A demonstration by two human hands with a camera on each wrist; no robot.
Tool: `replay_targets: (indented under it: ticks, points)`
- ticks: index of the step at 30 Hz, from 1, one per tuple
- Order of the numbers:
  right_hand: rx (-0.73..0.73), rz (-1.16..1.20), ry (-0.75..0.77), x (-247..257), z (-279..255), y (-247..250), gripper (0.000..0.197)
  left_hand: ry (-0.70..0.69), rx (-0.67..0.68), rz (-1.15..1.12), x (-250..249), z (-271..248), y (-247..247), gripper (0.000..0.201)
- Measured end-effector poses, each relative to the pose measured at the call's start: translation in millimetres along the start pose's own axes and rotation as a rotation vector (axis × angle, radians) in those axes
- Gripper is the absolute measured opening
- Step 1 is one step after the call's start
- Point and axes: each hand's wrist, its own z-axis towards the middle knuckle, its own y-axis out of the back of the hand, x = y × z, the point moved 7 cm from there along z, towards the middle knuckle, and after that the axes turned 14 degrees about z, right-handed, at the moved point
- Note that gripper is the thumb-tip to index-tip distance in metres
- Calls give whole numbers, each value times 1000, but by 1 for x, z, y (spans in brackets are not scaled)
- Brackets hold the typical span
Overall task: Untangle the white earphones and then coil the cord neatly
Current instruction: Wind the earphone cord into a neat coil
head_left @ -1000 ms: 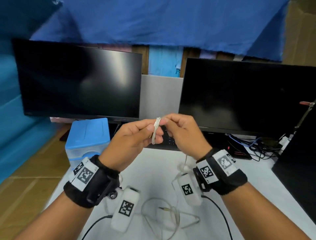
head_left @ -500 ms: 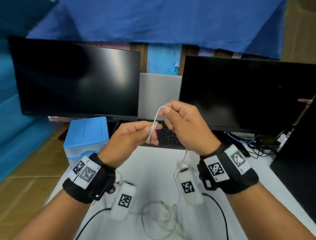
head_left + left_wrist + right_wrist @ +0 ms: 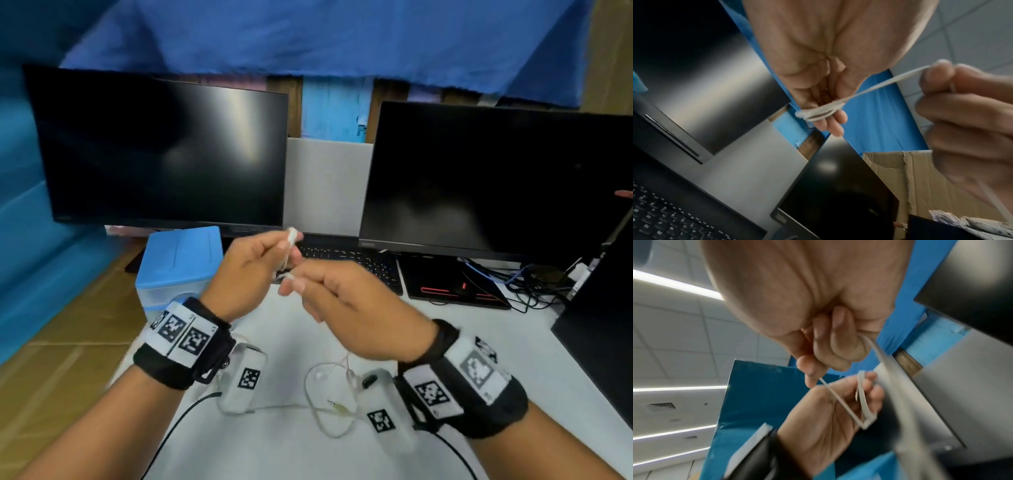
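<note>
The white earphone cord (image 3: 290, 244) is partly wound in a small bundle over the fingertips of my left hand (image 3: 263, 262), held up above the white table (image 3: 274, 445). In the left wrist view the bundle (image 3: 819, 112) wraps my fingers, and one taut strand (image 3: 879, 87) runs to my right hand (image 3: 953, 104). My right hand (image 3: 308, 289) pinches that strand just below and right of the left. The right wrist view shows the pinch (image 3: 813, 374) and the bundle (image 3: 862, 397). The remaining cord (image 3: 317, 401) lies looped on the table with its jack plug (image 3: 337, 406).
Two dark monitors (image 3: 164, 150) (image 3: 496, 178) stand behind, with a black keyboard (image 3: 349, 257) beneath them. A blue-lidded box (image 3: 181, 263) sits at the left, and a tangle of cables (image 3: 520, 281) plus a dark panel (image 3: 603, 329) at the right.
My right hand rose with the strand above the left hand, then came down below and in front of it. The left hand lifted slightly. The loose cord on the table shifted.
</note>
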Motion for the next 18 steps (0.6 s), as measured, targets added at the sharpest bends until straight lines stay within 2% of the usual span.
replay_targets:
  ticks: [3, 5, 7, 10, 14, 16, 18]
  points:
    - [-158, 122, 13, 0, 16, 34, 24, -19, 201, -37, -16, -6, -19, 24]
    - [-319, 141, 3, -16, 25, 56, 24, 23, 246, -225, -25, -8, -20, 24]
    - [-401, 156, -13, -37, 27, 60, 23, 57, 259, -463, -32, -8, -16, 31]
    - [-347, 171, -65, -61, 21, 35, 24, 77, 205, -681, -33, -5, -6, 35]
    - [-258, 266, -188, -86, 7, 6, 23, 82, 100, -725, -28, -1, 0, 33]
    - [-267, 251, -209, -93, 2, 5, 23, 77, 90, -730, -29, -2, 0, 33]
    - [-357, 213, -205, -99, 2, 18, 24, 80, 131, -733, -31, -3, -2, 32]
